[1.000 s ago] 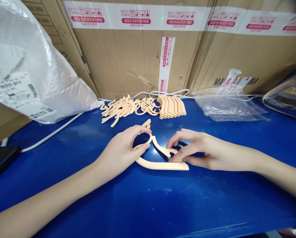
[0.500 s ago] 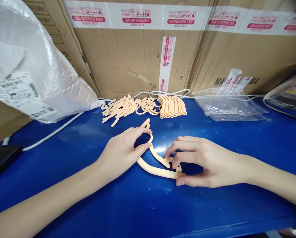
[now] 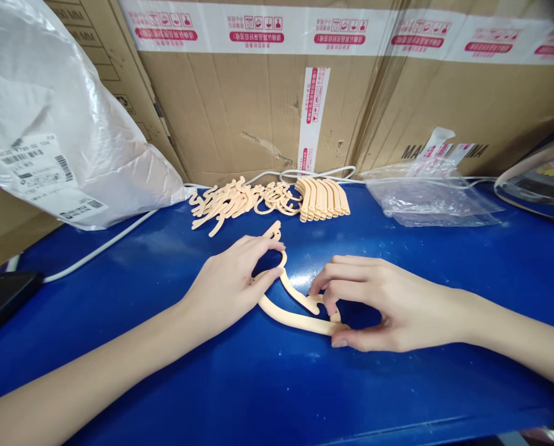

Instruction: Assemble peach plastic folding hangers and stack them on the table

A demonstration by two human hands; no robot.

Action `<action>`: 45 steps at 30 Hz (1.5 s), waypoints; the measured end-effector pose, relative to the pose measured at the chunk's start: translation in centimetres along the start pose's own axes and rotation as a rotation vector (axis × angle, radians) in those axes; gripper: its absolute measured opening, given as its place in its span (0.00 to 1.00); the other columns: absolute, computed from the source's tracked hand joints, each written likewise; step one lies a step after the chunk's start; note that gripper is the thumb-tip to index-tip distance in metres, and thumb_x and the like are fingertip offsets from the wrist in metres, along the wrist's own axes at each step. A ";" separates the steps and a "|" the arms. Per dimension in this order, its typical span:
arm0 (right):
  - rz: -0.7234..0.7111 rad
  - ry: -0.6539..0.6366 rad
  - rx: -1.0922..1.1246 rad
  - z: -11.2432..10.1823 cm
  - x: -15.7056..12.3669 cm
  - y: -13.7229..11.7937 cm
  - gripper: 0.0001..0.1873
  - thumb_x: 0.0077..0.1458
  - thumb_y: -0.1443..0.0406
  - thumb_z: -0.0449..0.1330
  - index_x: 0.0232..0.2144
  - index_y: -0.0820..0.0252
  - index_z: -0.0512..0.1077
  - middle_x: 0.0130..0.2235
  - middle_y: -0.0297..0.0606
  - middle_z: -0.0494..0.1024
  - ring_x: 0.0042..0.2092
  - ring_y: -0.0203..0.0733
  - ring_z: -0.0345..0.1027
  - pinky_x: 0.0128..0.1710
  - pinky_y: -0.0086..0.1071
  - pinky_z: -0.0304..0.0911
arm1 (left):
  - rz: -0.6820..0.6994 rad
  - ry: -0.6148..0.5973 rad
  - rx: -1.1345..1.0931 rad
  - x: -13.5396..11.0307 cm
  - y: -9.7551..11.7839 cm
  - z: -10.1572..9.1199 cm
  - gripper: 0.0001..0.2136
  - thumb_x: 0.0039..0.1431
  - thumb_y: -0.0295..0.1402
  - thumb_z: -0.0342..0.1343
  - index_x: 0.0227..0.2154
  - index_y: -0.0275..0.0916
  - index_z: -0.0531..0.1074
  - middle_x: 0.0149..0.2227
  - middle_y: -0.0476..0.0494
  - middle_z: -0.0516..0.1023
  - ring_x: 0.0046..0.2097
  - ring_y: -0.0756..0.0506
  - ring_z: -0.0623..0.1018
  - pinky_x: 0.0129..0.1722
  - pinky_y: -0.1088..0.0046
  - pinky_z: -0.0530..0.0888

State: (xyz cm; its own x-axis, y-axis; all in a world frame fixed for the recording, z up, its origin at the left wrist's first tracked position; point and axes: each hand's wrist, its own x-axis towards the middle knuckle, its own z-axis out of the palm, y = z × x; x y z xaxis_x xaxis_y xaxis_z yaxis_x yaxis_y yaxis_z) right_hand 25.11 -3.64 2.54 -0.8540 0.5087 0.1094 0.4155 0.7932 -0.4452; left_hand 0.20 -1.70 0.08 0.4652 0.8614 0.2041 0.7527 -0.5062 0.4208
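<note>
A cream plastic clothes hanger [image 3: 295, 319], made of curved pieces, lies on the blue tabletop [image 3: 277, 384] between my hands. My left hand [image 3: 233, 275] pinches its upper left part, thumb and forefinger on either side of a joint. A notched thin arm [image 3: 299, 294] runs from there toward my other hand. My right hand [image 3: 379, 303] grips the right end, thumb on the thick curved bar's tip and fingers bent over the small end piece. Part of the hanger is hidden under my left hand, and my right fingers cover some of the end joint.
Behind are a heap of cream notched arms [image 3: 228, 201], cream hooks [image 3: 277, 197] and a row of curved bars [image 3: 323, 198]. Clear plastic bags [image 3: 425, 195] lie right of them. A white parcel bag [image 3: 72, 136], a cable [image 3: 100, 251] and a black device [image 3: 7, 297] are left. Cardboard boxes [image 3: 239, 105] stand behind.
My right fingers have shifted slightly at the hanger's right end, with the end piece now more covered. My left hand keeps its hold in the same place.
</note>
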 end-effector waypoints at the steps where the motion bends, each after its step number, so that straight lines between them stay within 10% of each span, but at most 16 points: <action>1: 0.001 -0.003 0.003 0.0 0.0 0.0 0.08 0.57 0.61 0.62 0.31 0.58 0.69 0.41 0.37 0.74 0.43 0.40 0.66 0.43 0.35 0.61 | -0.005 -0.003 -0.006 0.0 0.0 0.0 0.13 0.64 0.41 0.49 0.50 0.48 0.68 0.47 0.48 0.74 0.27 0.51 0.72 0.32 0.71 0.72; 16: -0.003 -0.024 0.008 -0.1 0.0 0.2 0.11 0.48 0.75 0.59 0.26 0.58 0.60 0.43 0.34 0.74 0.43 0.38 0.64 0.43 0.33 0.59 | 0.128 0.004 0.060 0.2 -0.2 -0.2 0.13 0.69 0.36 0.41 0.49 0.44 0.68 0.50 0.49 0.74 0.53 0.45 0.71 0.48 0.64 0.72; 45: -0.036 0.145 -0.324 0.4 -0.2 3.4 0.15 0.59 0.78 0.46 0.39 0.59 0.67 0.41 0.40 0.72 0.42 0.44 0.61 0.42 0.37 0.61 | 0.408 0.022 0.156 0.4 -0.7 -0.1 0.17 0.61 0.19 0.40 0.47 0.38 0.67 0.47 0.44 0.74 0.53 0.45 0.70 0.51 0.66 0.70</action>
State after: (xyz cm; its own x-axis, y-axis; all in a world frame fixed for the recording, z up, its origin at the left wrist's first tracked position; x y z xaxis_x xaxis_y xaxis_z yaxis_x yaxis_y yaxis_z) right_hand 26.56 -1.16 0.62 -0.8262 0.5025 0.2548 0.4837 0.8645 -0.1364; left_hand -0.19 -1.04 -0.04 0.7303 0.5892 0.3458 0.5716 -0.8042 0.1631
